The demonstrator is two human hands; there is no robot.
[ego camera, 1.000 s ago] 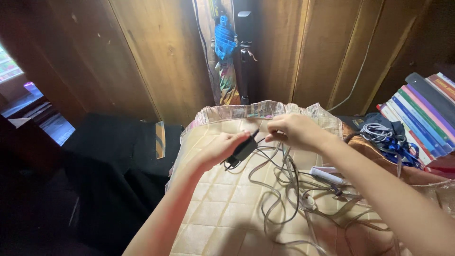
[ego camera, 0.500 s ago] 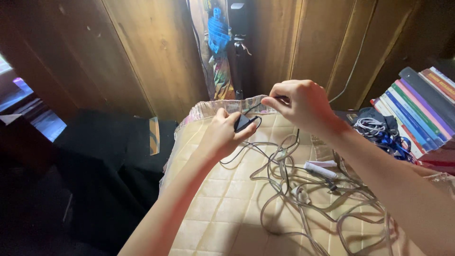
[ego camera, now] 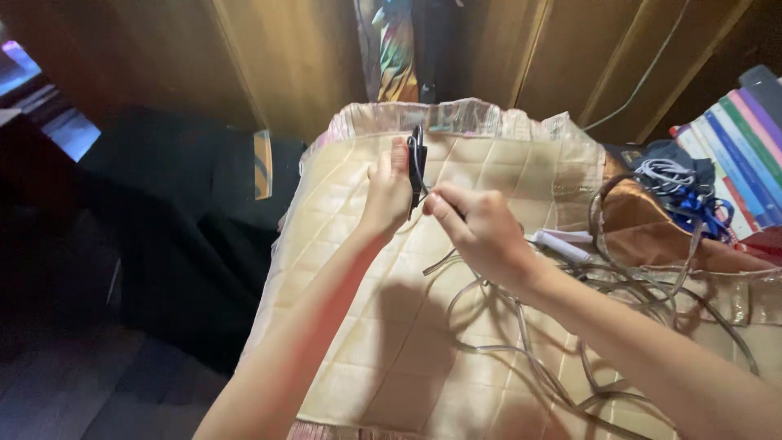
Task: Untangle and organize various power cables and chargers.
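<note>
My left hand grips a small black power adapter, held upright above a beige quilted table cover. A thin black cable loops around the adapter. My right hand sits just right of it, fingers pinched on that thin black cable. A tangle of grey cables spreads over the cover under and right of my right forearm. A white cylindrical plug lies among them.
A row of coloured books stands at the right edge. A bundle of white and blue cords lies on dark cloth beside them. Wooden wall panels rise behind. A black cloth-covered surface is at the left.
The view has tilted down. My right hand dropped from above the adapter to just below and right of it, carrying the thin cable round. My left hand turned the adapter upright.
</note>
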